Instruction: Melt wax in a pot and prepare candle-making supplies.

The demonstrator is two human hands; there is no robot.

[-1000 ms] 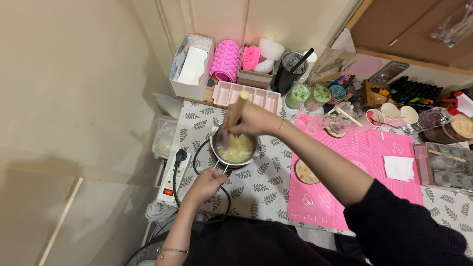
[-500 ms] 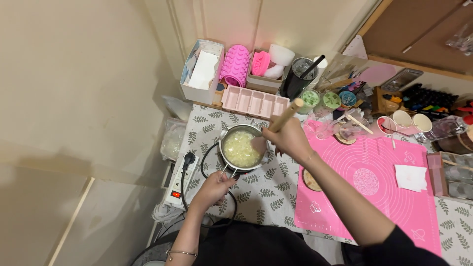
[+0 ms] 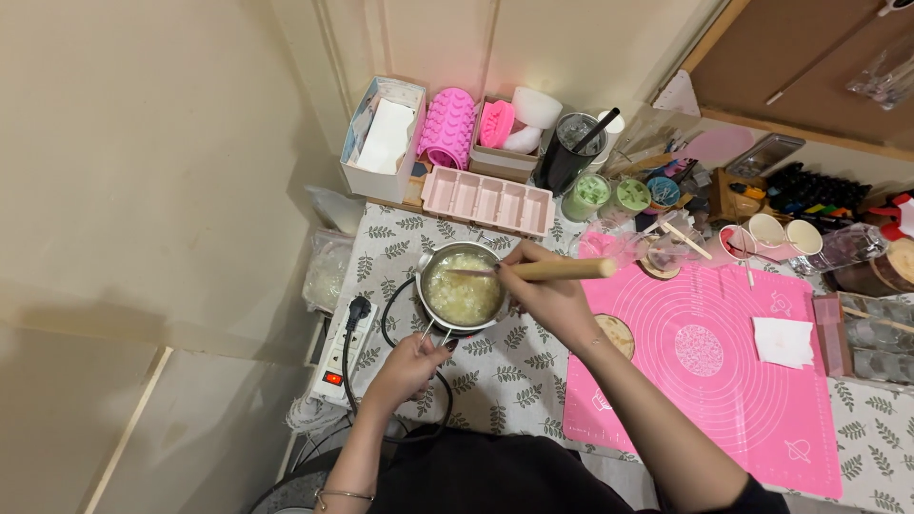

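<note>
A: While the right hand point(image 3: 547, 297) is curling shut, what is its grip holding?

B: It is clamping the wooden handle of a spatula point(image 3: 533, 271), fingers wrapped fully round it. The handle is lying almost level, sticking out past the hand on the far side from the pot, and the thin blade end is reaching from the grip across the top of the small metal pot point(image 3: 464, 290).

A: And the left hand point(image 3: 411, 365)?

B: Its grip is closing on the pot's wire handle, thumb and fingers pinching it just on the near side of the rim.

A: How is the pot looking?

B: It is sitting upright, round and shiny, holding a pale yellowish, lumpy mass that is filling much of it. I cannot tell what it is standing on; a black cable point(image 3: 392, 328) is looping round its base.

A: Where is it lying relative to the two grips?

B: It is just beyond the left grip and just beside the right grip, between the two hands.

A: What else is lying around them?

B: A white power strip point(image 3: 335, 354) is lying beside the left hand, at the edge of the leaf-patterned worktop point(image 3: 505, 366). A pink silicone mat point(image 3: 724, 381) is spreading out beside the right forearm, and a pale pink tray mould point(image 3: 486, 201) is lying beyond the pot.
</note>
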